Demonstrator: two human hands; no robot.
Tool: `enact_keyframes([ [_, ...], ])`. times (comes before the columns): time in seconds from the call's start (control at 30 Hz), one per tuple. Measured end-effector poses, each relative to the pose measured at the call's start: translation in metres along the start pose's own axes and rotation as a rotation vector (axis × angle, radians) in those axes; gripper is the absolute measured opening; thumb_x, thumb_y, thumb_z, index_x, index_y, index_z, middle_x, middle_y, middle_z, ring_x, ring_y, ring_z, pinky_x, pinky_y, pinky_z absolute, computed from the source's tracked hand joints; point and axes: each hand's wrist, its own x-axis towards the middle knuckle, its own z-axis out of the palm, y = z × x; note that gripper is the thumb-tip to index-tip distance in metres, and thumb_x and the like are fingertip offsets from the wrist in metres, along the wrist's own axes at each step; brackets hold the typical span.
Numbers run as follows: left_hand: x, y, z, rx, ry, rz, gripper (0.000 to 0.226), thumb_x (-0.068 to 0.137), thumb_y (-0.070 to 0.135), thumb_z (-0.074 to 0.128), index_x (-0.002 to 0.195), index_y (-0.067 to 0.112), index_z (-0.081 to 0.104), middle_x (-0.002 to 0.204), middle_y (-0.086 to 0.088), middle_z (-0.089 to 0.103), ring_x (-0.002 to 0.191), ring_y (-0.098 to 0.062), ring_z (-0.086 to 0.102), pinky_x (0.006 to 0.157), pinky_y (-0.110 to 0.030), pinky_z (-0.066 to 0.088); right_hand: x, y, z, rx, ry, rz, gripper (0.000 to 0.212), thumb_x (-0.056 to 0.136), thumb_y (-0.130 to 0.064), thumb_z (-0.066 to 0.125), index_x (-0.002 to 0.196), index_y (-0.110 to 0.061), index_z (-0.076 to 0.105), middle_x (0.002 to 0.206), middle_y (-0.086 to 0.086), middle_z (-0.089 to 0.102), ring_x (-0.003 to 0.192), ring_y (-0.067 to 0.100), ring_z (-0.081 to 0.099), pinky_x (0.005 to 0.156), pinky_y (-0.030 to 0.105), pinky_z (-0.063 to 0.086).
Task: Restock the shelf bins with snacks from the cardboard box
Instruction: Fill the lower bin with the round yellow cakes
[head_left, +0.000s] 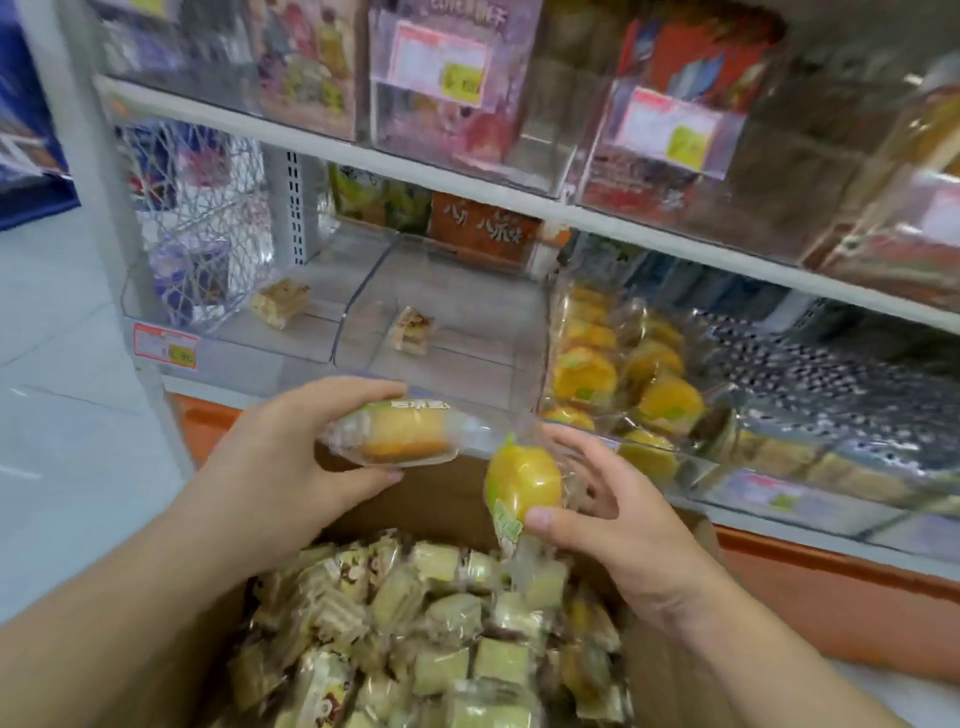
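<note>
My left hand (291, 457) grips a wrapped yellow cake (402, 434) between thumb and fingers, just in front of the clear shelf bins. My right hand (613, 514) pinches a second wrapped yellow cake (522, 480), held on end, to the right of the first. Below both hands stands the open cardboard box (670, 670), full of several pale green wrapped snacks (441, 639). The middle clear bin (467, 364) holds a single wrapped snack. The bin to its right (618, 369) is stacked with several yellow cakes.
The left clear bin (291, 332) holds one wrapped snack behind a red price tag (166, 345). A white shelf board (519, 200) with more clear bins runs above. A wire mesh side panel (202, 218) and a white upright post close the shelf's left end. Grey floor lies left.
</note>
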Motion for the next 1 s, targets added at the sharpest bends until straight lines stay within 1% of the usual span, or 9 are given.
enact_keyframes([
  [0.1,-0.003,0.042,0.028,-0.094,-0.029,0.007,0.063,0.074,0.046,0.091,0.130,0.054,0.064,0.125,0.033,0.067,0.117,0.010,0.062,0.101,-0.030,0.053,-0.029,-0.017,-0.038,0.110,0.077,-0.045,0.083,0.065,-0.027,0.096,0.140,-0.034,0.061,0.138,-0.008,0.070,0.130,0.017,0.065,0.104,0.035,0.054],
  [0.23,-0.007,0.079,0.061,-0.196,-0.099,-0.064,0.060,0.073,0.052,0.089,0.128,0.052,0.066,0.113,0.029,0.074,0.104,0.007,0.069,0.095,-0.032,0.056,-0.048,-0.026,-0.064,0.219,0.124,-0.043,0.098,0.056,-0.047,0.102,0.144,-0.031,0.060,0.140,-0.001,0.069,0.129,0.022,0.066,0.099,0.039,0.052],
  [0.43,-0.004,0.114,0.086,-0.320,-0.139,-0.160,0.037,0.078,0.043,0.088,0.112,0.045,0.073,0.102,0.026,0.076,0.096,0.004,0.071,0.085,-0.026,0.052,-0.062,-0.022,-0.092,0.363,0.081,-0.011,0.076,0.069,-0.027,0.095,0.138,-0.023,0.064,0.131,0.009,0.073,0.120,0.030,0.071,0.087,0.033,0.060],
  [0.5,0.000,0.120,0.089,-0.397,-0.170,-0.198,0.034,0.080,0.041,0.086,0.112,0.043,0.075,0.102,0.021,0.078,0.096,-0.001,0.073,0.087,-0.030,0.055,-0.061,-0.018,-0.100,0.442,0.073,-0.015,0.067,0.073,-0.022,0.091,0.136,-0.018,0.067,0.133,0.016,0.071,0.123,0.036,0.068,0.091,0.038,0.061],
  [0.6,0.006,0.123,0.093,-0.531,-0.178,-0.243,0.035,0.082,0.040,0.084,0.115,0.040,0.075,0.107,0.010,0.080,0.099,-0.011,0.076,0.093,-0.041,0.059,-0.059,-0.014,-0.107,0.511,0.053,-0.027,0.075,0.071,-0.032,0.094,0.137,-0.011,0.066,0.138,0.023,0.067,0.131,0.045,0.061,0.105,0.051,0.053],
  [0.67,0.011,0.125,0.096,-0.586,-0.186,-0.263,0.035,0.082,0.041,0.081,0.116,0.040,0.074,0.108,0.008,0.080,0.099,-0.012,0.076,0.091,-0.040,0.059,-0.059,-0.013,-0.110,0.529,0.051,-0.029,0.078,0.068,-0.040,0.096,0.135,-0.012,0.068,0.138,0.021,0.067,0.131,0.043,0.061,0.111,0.055,0.047],
  [0.8,0.015,0.129,0.100,-0.679,-0.229,-0.261,0.037,0.084,0.041,0.077,0.121,0.042,0.074,0.117,0.006,0.079,0.109,-0.014,0.075,0.104,-0.047,0.054,-0.058,-0.013,-0.111,0.536,0.062,-0.022,0.074,0.068,-0.043,0.096,0.132,-0.013,0.072,0.137,0.020,0.068,0.127,0.038,0.065,0.115,0.060,0.042],
  [0.93,0.016,0.132,0.100,-0.802,-0.338,-0.253,0.042,0.087,0.042,0.080,0.128,0.047,0.071,0.127,0.005,0.076,0.117,-0.017,0.073,0.108,-0.050,0.050,-0.058,-0.012,-0.109,0.525,0.109,-0.007,0.065,0.076,-0.037,0.089,0.133,-0.013,0.070,0.136,0.021,0.068,0.131,0.044,0.061,0.118,0.068,0.037],
  [1.0,0.018,0.134,0.101,-0.903,-0.371,-0.308,0.045,0.086,0.054,0.066,0.130,0.048,0.071,0.130,0.003,0.075,0.119,-0.023,0.072,0.106,-0.053,0.050,-0.059,-0.013,-0.107,0.539,0.132,0.005,0.061,0.079,-0.034,0.084,0.135,-0.012,0.069,0.136,0.021,0.068,0.131,0.044,0.061,0.118,0.069,0.035],
])
